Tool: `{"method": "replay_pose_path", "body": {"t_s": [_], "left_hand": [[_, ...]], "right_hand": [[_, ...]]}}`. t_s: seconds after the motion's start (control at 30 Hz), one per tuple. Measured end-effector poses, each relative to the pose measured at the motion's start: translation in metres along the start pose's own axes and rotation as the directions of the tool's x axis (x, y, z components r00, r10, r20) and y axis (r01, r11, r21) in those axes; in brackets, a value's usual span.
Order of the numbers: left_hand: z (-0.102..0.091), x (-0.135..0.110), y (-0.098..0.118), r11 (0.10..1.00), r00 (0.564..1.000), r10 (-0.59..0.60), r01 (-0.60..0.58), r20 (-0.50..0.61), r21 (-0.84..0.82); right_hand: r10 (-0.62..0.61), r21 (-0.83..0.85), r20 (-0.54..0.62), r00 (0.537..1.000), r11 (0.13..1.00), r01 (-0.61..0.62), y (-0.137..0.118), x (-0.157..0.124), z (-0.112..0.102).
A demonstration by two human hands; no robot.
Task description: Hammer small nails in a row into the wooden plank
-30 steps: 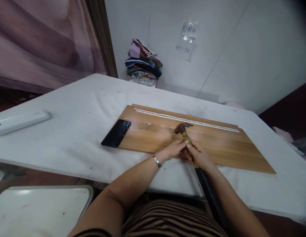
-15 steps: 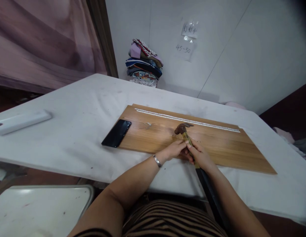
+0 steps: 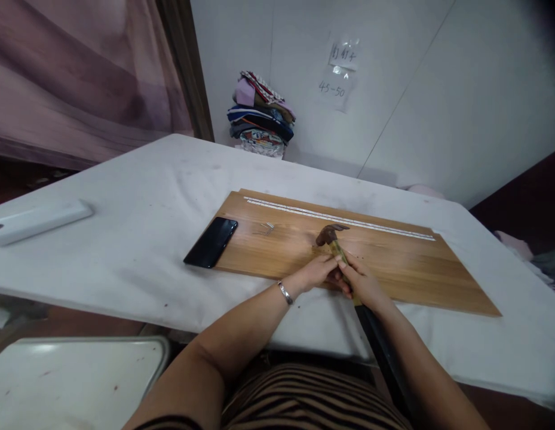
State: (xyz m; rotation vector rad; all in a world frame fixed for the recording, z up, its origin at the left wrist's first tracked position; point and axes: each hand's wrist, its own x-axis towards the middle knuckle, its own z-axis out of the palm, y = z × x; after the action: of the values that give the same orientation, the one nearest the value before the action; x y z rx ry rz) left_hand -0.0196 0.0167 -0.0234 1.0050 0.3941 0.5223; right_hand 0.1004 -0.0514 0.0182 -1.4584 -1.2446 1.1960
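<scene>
A claw hammer (image 3: 333, 236), its rusty head over the board and its long handle slanting down toward my body, is gripped near the head. My right hand (image 3: 364, 285) wraps the handle with the thumb along its top. From the other side, my left hand (image 3: 319, 272) closes on the handle; some of its fingers are hidden below. Both rest by the near edge of a brown wooden board (image 3: 416, 269). A few small dark marks dot the board beside the hammer head. Several loose nails (image 3: 267, 228) lie to the left.
A black phone (image 3: 211, 242) lies across the board's left edge. Two white strips (image 3: 340, 217) run along its far side. The white table (image 3: 138, 239) holds a white plastic piece (image 3: 39, 221) at left. Folded cloths (image 3: 261, 116) are stacked by the wall; a white stool (image 3: 80, 382) stands below.
</scene>
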Motion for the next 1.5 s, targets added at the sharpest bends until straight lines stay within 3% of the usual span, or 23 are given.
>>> {"method": "replay_pose_path", "body": {"t_s": [1.5], "left_hand": [[0.0003, -0.0001, -0.0001, 1.000, 1.000, -0.008, 0.008, 0.005, -0.006]], "right_hand": [[-0.012, -0.025, -0.006, 1.000, 1.000, 0.012, -0.0035, -0.0003, 0.0003]]}}
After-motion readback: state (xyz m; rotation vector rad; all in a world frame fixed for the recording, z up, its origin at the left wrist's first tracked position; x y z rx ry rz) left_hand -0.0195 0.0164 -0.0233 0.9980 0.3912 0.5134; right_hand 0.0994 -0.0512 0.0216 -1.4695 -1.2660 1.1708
